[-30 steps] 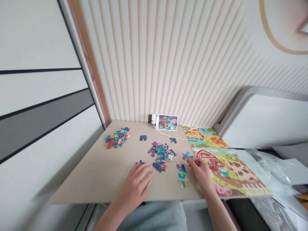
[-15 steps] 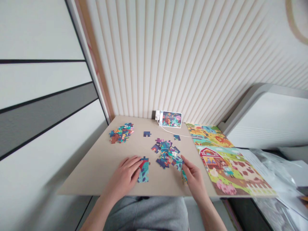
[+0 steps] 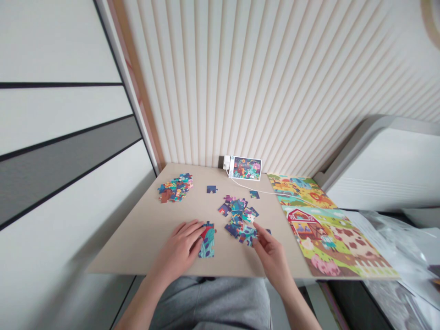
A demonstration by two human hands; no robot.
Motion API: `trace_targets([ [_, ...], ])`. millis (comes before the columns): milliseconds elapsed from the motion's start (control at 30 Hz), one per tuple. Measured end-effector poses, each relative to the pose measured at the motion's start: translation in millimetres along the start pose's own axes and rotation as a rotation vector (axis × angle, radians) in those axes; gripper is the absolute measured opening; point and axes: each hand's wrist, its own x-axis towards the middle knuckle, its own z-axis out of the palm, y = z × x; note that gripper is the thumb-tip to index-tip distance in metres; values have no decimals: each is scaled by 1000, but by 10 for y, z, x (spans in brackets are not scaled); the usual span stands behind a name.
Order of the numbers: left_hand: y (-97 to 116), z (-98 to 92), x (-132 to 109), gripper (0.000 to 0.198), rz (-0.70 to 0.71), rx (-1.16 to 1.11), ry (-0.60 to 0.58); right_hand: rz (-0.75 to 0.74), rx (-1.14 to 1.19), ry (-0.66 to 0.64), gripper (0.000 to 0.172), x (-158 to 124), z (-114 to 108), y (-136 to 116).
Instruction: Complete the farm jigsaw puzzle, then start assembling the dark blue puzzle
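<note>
My left hand [image 3: 184, 245] lies on the table with its fingers stretched out. Its fingertips and thumb touch the left edge of some joined jigsaw pieces [image 3: 208, 244] in teal and red. My right hand [image 3: 270, 252] is at the near right side of a loose heap of jigsaw pieces [image 3: 238, 208]. Thumb and index finger are closed on the edge of a teal spotted jigsaw piece [image 3: 249, 235]. A dark blue piece [image 3: 268, 232] shows partly behind the right fingers.
A second heap of pieces [image 3: 176, 188] lies at the left. Single pieces [image 3: 211, 189] [image 3: 254, 194] lie farther back. A picture card [image 3: 245, 168] leans at the wall beside a white charger [image 3: 226, 162] with a cable. Finished farm [image 3: 337, 243] and animal puzzles [image 3: 302, 190] cover the right side.
My right hand has moved slightly left, toward the heap. The teal and yellow piece under it no longer shows, and a dark blue piece now shows behind the fingers. The left hand stays put.
</note>
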Motion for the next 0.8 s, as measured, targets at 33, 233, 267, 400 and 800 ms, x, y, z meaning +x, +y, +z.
trace_targets([
  [33, -2, 1, -1, 43, -2, -1, -1, -7, 5, 0, 61, 11, 1, -2],
  [233, -10, 4, -6, 42, -1, -11, 14, 0, 17, -10, 51, 29, 57, -114],
  [267, -10, 4, -7, 42, -3, -10, 9, -8, 17, -5, 50, 27, 72, -143],
  [400, -9, 1, -8, 41, -9, -5, -2, 19, 62, -14, 40, 26, 114, -218],
  [800, -8, -1, -11, 41, -32, -12, -23, 39, 33, -102, 58, -34, 166, -164],
])
